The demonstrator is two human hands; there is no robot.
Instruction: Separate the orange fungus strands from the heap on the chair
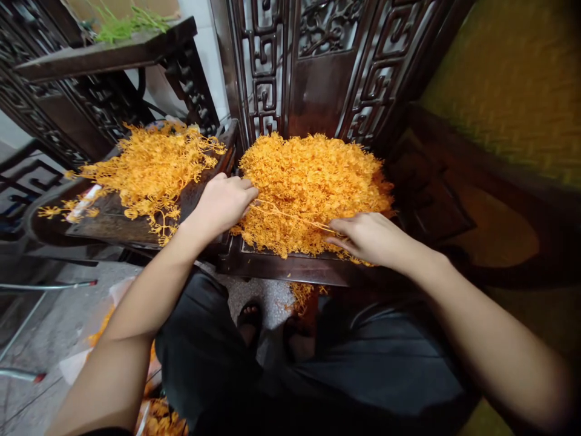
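A thin orange strand [290,215] stretches between my two hands, over a big heap of curly orange pieces [313,172] on a dark wooden seat. My left hand [229,198] pinches the strand's left end at the heap's left side. At the right, my right hand [370,237] has thumb and fingers closed around the other end, near the heap's front edge. A second, looser orange pile [157,166] lies on the dark wooden surface to the left.
Carved dark wooden backs [322,91] rise behind the heap. Green stems [129,24] rest on a raised wooden shelf [118,57] at the upper left. Metal legs with red tips [49,284] stand at the left. More orange pieces [163,418] lie low by my legs.
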